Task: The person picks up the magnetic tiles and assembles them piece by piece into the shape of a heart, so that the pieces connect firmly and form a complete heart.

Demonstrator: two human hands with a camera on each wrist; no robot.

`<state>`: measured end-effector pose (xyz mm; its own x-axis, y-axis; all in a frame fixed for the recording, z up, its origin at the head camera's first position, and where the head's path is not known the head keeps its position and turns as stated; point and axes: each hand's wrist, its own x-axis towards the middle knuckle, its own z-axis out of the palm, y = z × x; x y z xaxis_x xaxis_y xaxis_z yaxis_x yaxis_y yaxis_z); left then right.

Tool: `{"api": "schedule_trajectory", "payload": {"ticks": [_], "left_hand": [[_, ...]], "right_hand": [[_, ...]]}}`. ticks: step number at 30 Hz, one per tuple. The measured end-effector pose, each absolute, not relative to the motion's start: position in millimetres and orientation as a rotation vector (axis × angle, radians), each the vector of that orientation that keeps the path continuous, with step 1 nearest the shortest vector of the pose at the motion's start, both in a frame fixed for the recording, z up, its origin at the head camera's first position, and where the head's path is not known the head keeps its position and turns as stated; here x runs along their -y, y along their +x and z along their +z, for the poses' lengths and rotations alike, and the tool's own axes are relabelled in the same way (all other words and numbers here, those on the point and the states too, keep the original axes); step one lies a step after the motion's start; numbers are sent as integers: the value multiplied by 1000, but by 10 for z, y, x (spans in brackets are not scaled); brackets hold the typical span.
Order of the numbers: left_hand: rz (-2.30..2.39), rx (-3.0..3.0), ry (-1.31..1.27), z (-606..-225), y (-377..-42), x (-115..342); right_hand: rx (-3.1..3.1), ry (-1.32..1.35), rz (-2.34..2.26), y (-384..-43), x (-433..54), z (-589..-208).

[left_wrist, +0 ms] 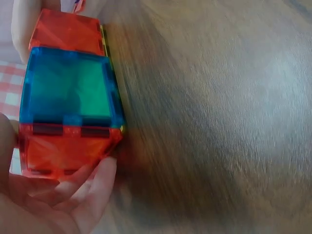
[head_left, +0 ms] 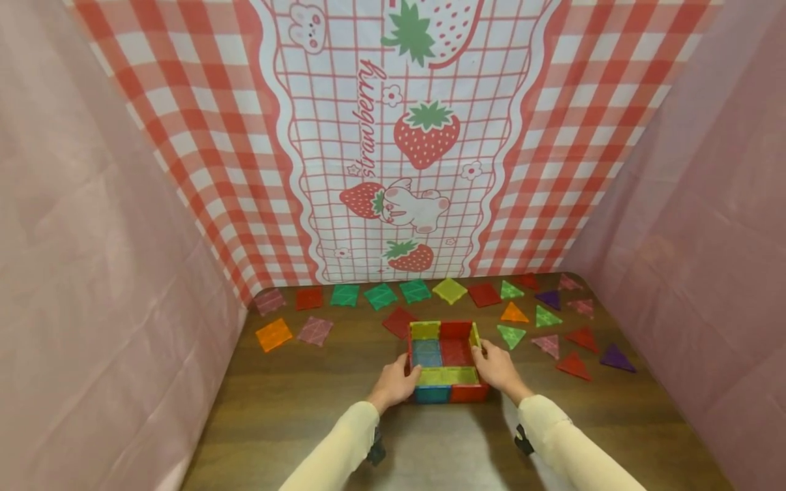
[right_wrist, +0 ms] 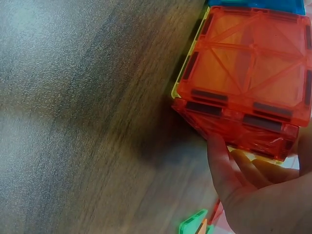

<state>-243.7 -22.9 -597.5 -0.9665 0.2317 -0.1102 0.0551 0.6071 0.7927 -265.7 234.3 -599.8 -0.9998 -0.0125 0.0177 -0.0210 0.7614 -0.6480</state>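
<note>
An open-topped box of translucent magnetic tiles [head_left: 432, 394] stands in front of me, blue and red along its front wall. Yellow and red tiles line the other walls in the head view, and its floor shows blue and red. My left hand [head_left: 394, 383] grips the left wall, thumb over the rim. On the opposite side, my right hand [head_left: 496, 368] holds the right wall by a yellow tile [head_left: 475, 336]. The left wrist view shows fingers around a red side tile [left_wrist: 63, 151] beside a blue tile [left_wrist: 68, 85]. Fingers press a red side tile [right_wrist: 234, 126] in the right wrist view.
Square tiles, among them an orange one [head_left: 273, 335] and a green one [head_left: 381, 296], lie across the back and left of the wooden table [head_left: 295, 416]. Several triangle tiles, including a purple one [head_left: 617, 358], lie at right. A strawberry-print cloth [head_left: 393, 136] hangs behind.
</note>
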Motion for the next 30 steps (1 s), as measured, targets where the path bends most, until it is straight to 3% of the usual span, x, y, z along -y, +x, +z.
{"api": "schedule_trajectory", "payload": {"ticks": [7,16,24,30], "left_hand": [[1028,-2856,99,-5932,-2651,329],[527,-2972,343,-6007,-3145,421],[185,-2869,425,-6186,-3167,481],[140,-2984,534,-6108,-3127,740]], "right_hand": [[2941,12,1120,-2628,-2371,-5985],[2935,42,1126,-2590,-2377,-6027],[2921,67,1153,-2537,-2346,-6058],[2910,56,1154,-2582,-2387,-6029]]}}
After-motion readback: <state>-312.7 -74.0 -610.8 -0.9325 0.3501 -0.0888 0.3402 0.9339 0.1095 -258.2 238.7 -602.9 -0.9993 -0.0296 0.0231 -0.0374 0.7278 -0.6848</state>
